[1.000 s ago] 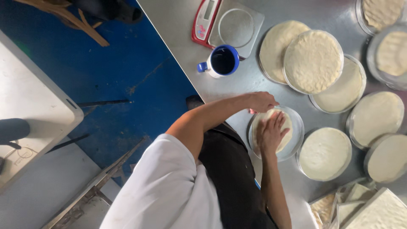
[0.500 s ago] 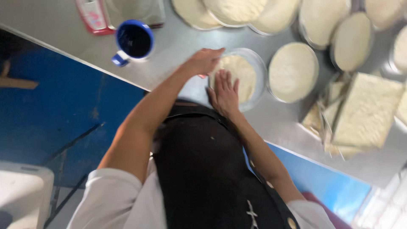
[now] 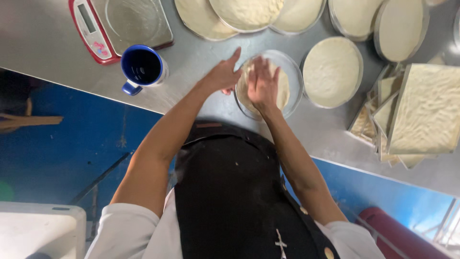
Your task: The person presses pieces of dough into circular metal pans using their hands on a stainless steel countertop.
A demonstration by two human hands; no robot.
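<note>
Currently, head view, single entry, all places given from the round pan point(image 3: 293, 76): a shallow metal pan resting on the steel table point(image 3: 57, 72), close to the near edge and just ahead of the person's black apron point(image 3: 230, 192). Contents: one pale dough disc point(image 3: 283, 88), not quite filling the pan, a strip of bare metal showing along the far rim. Right hand point(image 3: 262, 86): flat on the dough, palm down, fingers spread and extended, nothing clasped. Left hand point(image 3: 222, 76): at the pan's left rim, fingers open and loosely curved, thumb raised; whether it touches dough or rim cannot be told, and it grips nothing. Step judged in hand: pressing the dough outward to fill the pan. Next move, as a judgement, calls for even palm pressure toward the bare far rim while the other hand steadies or turns the pan, without tearing the thin sheet. Right of the pan: a filled pan point(image 3: 331, 72), just beside it. Beyond the pan: a row of further filled pans point(image 3: 247, 13). Far right: stacked square trays of dough point(image 3: 426, 112). Left of the pan: blue mug point(image 3: 141, 67); beyond the mug, a red-edged kitchen scale point(image 3: 120, 24).
</note>
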